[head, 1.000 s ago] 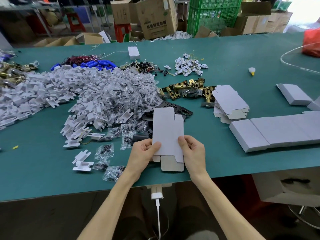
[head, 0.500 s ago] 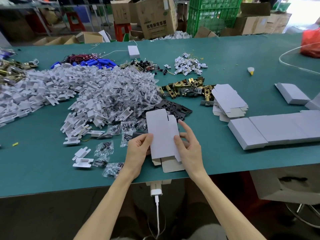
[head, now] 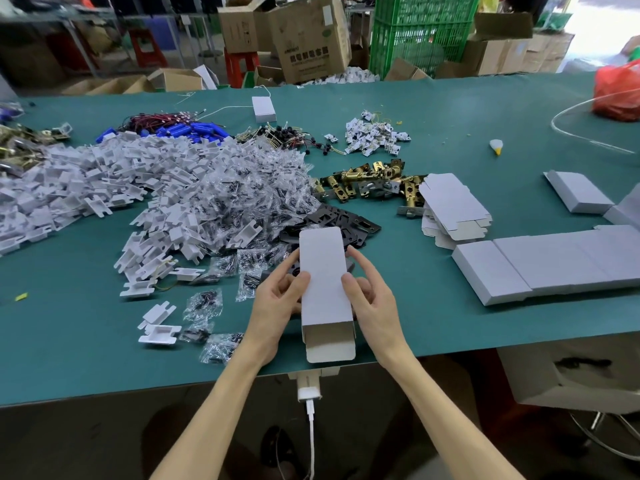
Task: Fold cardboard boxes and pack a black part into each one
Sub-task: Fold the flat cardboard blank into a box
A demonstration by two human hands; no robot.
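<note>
Head view: a green bench [head: 450, 133] is strewn with white plastic pieces, bagged screws and brass latches. Near its front edge the left hand [head: 273, 306] and right hand [head: 375, 306] grasp a white cardboard box [head: 323, 289], near end open, with fingers [head: 360, 261] along its long sides. It is probably light and easily crushed, so hold it by the edges. Black parts [head: 332, 220] lie just beyond.
</note>
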